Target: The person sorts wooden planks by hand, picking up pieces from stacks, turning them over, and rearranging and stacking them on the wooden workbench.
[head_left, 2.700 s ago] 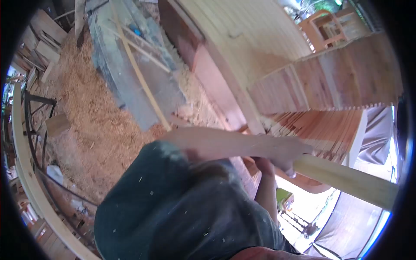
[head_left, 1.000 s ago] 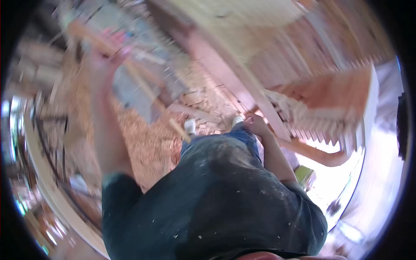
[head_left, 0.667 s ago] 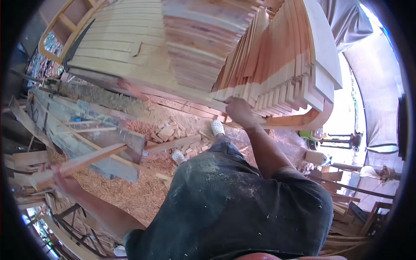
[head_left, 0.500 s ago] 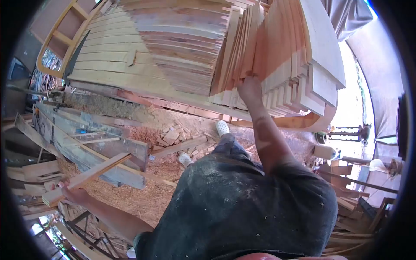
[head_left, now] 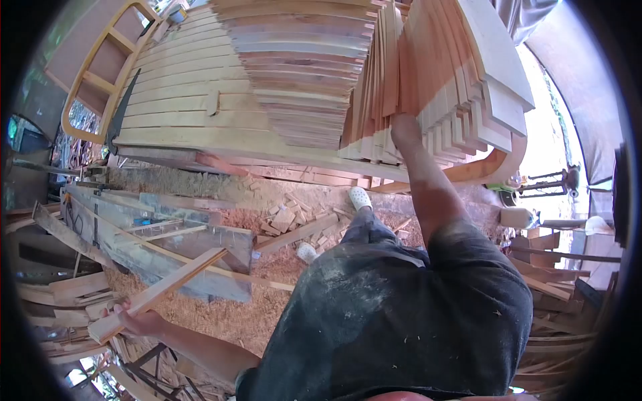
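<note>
At the lower left, my left hand [head_left: 142, 322] is wrapped around a long wooden plank [head_left: 175, 287], close to its near end. The plank slants up to the right, and its edge looks like two layers. My right hand [head_left: 405, 131] is closed at the lower edge of a row of upright wooden boards [head_left: 431, 73] and seems to grip one reddish board. My fingertips there are partly hidden. The boards lean together, reddish in their upper part and pale near the bottom. Left of them, overlapping narrow slats [head_left: 301, 60] lie in a wide fan.
The slatted wooden worktop [head_left: 174, 100] carries the boards. A yellowish wooden frame [head_left: 100, 83] stands at its left end. Below are a dusty grey bench [head_left: 167, 247], wood offcuts [head_left: 284, 217] and shavings on the floor. Stacked timber [head_left: 73, 287] lies left, more scrap wood [head_left: 548, 287] right.
The view has shifted, so the scene sits farther right and a little lower. My left hand still holds the plank, and my right hand stays at the board row.
</note>
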The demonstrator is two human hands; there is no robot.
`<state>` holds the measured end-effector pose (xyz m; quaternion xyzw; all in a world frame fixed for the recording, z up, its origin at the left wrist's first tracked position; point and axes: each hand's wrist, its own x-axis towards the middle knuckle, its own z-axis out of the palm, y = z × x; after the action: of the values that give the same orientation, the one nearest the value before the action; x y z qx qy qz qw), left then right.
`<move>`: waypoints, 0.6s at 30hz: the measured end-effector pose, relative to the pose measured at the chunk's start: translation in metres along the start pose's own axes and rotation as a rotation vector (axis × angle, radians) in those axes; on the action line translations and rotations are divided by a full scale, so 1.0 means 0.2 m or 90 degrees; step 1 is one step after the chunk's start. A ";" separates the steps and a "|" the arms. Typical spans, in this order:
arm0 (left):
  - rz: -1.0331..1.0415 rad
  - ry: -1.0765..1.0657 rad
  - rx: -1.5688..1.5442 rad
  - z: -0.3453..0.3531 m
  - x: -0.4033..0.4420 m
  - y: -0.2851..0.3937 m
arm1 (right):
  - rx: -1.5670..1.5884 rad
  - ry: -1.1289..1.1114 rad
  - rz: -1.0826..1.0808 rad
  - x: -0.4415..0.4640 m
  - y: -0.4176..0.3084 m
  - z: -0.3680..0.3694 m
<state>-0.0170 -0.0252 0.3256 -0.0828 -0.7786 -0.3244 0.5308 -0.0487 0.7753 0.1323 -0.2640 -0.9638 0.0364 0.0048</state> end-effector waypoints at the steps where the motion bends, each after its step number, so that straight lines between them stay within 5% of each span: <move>1: -0.149 0.037 -0.137 0.00 0.02 0.02 | -0.065 -0.018 -0.034 0.00 -0.01 -0.06; 2: -0.298 0.072 -0.272 0.00 0.04 0.02 | -0.130 -0.038 -0.069 -0.01 -0.03 -0.12; 4: 0.138 0.010 0.103 -0.03 0.08 -0.17 | 0.017 0.025 0.084 -0.12 -0.22 -0.37; 6: 0.123 0.012 0.064 -0.01 0.08 -0.15 | 0.108 0.054 0.184 -0.24 -0.27 -0.39; 8: -0.351 0.093 -0.394 0.14 0.13 0.14 | 0.148 0.070 0.243 -0.35 -0.17 -0.26; 10: -0.335 0.044 -0.406 0.20 0.13 0.11 | 0.207 0.021 0.174 -0.48 0.01 -0.06; 13: -0.319 0.012 -0.372 0.25 0.17 0.15 | -0.004 0.017 -0.039 -0.67 0.10 0.01; 16: -0.323 -0.014 -0.347 0.24 0.17 0.14 | 0.504 0.077 0.183 -0.83 0.15 0.09; 18: -0.327 -0.016 -0.338 0.24 0.17 0.14 | 0.726 0.064 0.379 -0.88 -0.09 -0.17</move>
<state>-0.0557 0.0173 0.3566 -0.0235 -0.6691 -0.6366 0.3828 0.0945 0.6724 0.1697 -0.4775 -0.6772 0.5305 0.1789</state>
